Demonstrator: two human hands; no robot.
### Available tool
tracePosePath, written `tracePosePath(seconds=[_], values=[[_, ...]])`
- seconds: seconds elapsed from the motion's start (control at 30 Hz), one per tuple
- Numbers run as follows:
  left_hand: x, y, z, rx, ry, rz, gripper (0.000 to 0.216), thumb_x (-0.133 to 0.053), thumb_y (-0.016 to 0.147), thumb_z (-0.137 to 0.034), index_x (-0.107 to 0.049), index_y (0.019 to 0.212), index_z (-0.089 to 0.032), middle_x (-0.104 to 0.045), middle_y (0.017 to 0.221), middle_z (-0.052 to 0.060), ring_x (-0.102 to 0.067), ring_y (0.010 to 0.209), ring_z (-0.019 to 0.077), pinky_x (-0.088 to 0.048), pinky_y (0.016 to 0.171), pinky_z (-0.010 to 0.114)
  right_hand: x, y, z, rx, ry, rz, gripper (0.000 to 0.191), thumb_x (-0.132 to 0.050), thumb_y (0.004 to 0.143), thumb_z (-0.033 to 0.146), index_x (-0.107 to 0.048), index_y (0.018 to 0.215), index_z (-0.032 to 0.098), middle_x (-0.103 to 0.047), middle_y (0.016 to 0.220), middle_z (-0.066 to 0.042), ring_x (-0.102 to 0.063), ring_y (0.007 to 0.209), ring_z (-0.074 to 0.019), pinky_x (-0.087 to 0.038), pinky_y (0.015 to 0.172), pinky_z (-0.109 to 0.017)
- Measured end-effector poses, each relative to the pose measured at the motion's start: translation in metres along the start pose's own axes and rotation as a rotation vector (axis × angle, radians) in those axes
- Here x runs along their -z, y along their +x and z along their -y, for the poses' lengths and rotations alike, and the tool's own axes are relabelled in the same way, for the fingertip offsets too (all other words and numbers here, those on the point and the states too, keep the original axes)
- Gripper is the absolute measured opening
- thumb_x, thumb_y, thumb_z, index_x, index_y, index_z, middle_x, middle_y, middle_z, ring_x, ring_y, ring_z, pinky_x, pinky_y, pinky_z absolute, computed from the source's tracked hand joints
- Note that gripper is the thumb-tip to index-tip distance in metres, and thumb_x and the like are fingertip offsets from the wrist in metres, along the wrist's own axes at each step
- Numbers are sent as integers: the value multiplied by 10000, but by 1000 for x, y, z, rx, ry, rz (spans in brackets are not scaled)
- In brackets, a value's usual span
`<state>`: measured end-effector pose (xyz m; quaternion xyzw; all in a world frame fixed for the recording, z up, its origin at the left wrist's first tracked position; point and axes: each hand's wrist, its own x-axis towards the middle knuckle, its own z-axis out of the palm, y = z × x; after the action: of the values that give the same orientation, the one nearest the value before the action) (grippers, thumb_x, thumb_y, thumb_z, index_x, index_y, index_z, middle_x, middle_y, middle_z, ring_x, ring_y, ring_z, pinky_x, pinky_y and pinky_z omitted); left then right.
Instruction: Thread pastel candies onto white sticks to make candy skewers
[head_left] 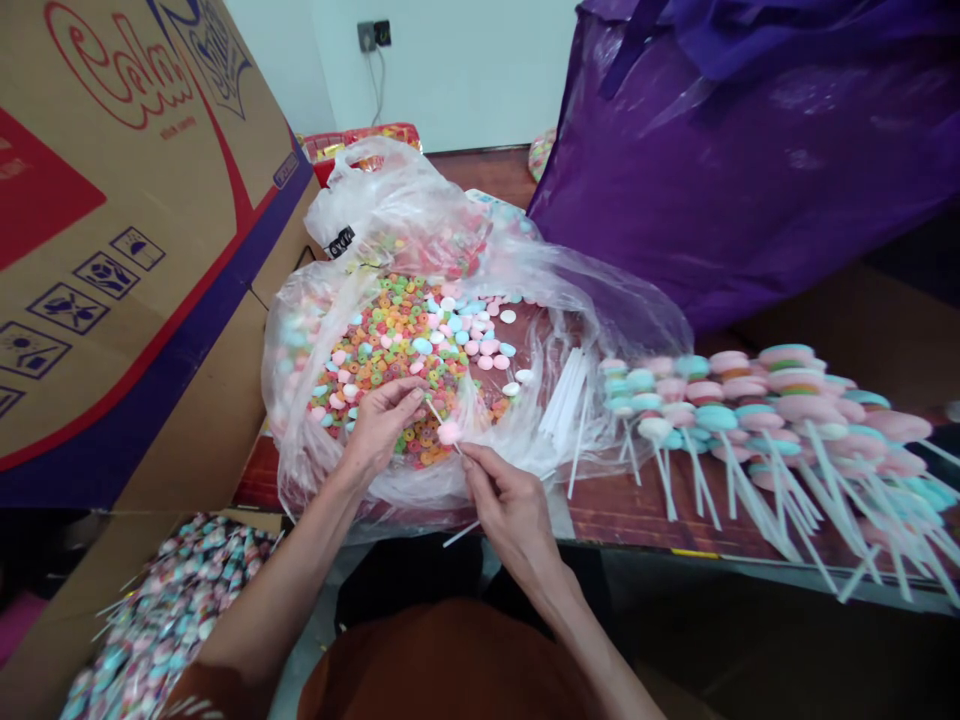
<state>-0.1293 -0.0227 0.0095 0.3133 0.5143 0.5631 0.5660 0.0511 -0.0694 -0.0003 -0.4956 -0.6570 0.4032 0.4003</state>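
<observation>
My right hand (510, 500) pinches a thin white lollipop stick (433, 409) between thumb and fingers. A round pink candy (449, 433) is threaded on that stick, just beyond my right fingertips. Close to the stick's far end, my left hand (386, 425) has thumb and fingers pressed together; whatever they hold is too small to make out. Below both hands lies an open clear plastic bag (300, 440) with many small coloured candy rings (397, 300) and pink, blue and white candy discs (487, 347).
Loose white sticks (564, 395) lie right of the candies. Many finished candy skewers (802, 400) are piled on the table's right. A cardboard box (150, 230) stands left, a purple bag (735, 160) back right. Wrapped candies (180, 590) fill a container at lower left.
</observation>
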Motion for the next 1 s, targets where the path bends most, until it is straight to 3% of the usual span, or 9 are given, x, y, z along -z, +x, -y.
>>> tracePosePath(seconds=[0.13,0.27,0.47,0.57,0.67,0.77,0.83,0.9,1.0], values=[[-4,-4,4,-22,6,-44,352,-848,671,-359,-729,938,-163,-728,867,12,-720,812,146,-547,785,260,0,0,5,7,-67,-30,340,-476,945,298,-768,1036,151,-732,736,-48,-654,644,-169,-520,663,-249],[-4,-11,11,-63,21,-93,393,-865,631,-346,-717,943,-158,-732,890,28,-708,832,157,-541,756,258,-4,-1,6,13,-85,-32,340,-464,951,283,-769,1037,160,-744,746,-40,-653,626,-162,-517,648,-238],[2,-24,13,70,26,-53,539,-869,611,-308,-671,1094,-171,-721,966,54,-686,812,148,-530,707,241,-14,-4,-5,90,1,-28,332,-470,957,255,-759,1081,145,-727,759,-52,-687,702,-180,-546,713,-265],[2,-16,9,-57,261,-32,428,-754,768,-344,-666,1144,-159,-698,917,57,-659,776,146,-521,688,252,-17,-5,-9,77,8,-74,321,-477,964,267,-755,1069,147,-731,782,-57,-686,700,-180,-548,719,-277],[0,4,0,-365,724,-63,263,-535,930,-277,-709,1101,-176,-681,995,80,-645,842,169,-505,738,285,-14,-6,-9,40,2,-102,313,-487,966,288,-756,1047,150,-739,804,-59,-686,701,-178,-545,710,-272],[-3,25,-8,-565,1198,20,269,-484,929,-175,-748,971,-204,-655,1022,72,-608,938,198,-478,790,301,-10,-6,-8,-1,-15,-104,316,-490,963,307,-762,1026,157,-734,772,-47,-677,683,-176,-540,688,-265],[-4,34,-9,-594,1321,88,255,-495,913,-156,-746,925,-206,-640,983,60,-590,938,195,-473,790,297,-8,-6,-8,-16,-23,-99,322,-487,962,310,-764,1029,159,-734,768,-44,-673,679,-175,-538,692,-267],[-4,37,-8,-592,1260,106,210,-533,889,-151,-737,905,-196,-636,973,54,-593,911,179,-478,800,293,-7,-5,-8,-23,-25,-93,325,-483,963,306,-764,1039,160,-736,774,-43,-671,678,-174,-534,697,-268],[-1,33,-3,-469,909,60,100,-621,833,-180,-717,859,-171,-661,882,40,-612,790,152,-495,755,279,-8,-3,-9,-32,-16,-95,322,-486,965,312,-762,1047,167,-739,787,-43,-672,689,-175,-531,697,-267]])
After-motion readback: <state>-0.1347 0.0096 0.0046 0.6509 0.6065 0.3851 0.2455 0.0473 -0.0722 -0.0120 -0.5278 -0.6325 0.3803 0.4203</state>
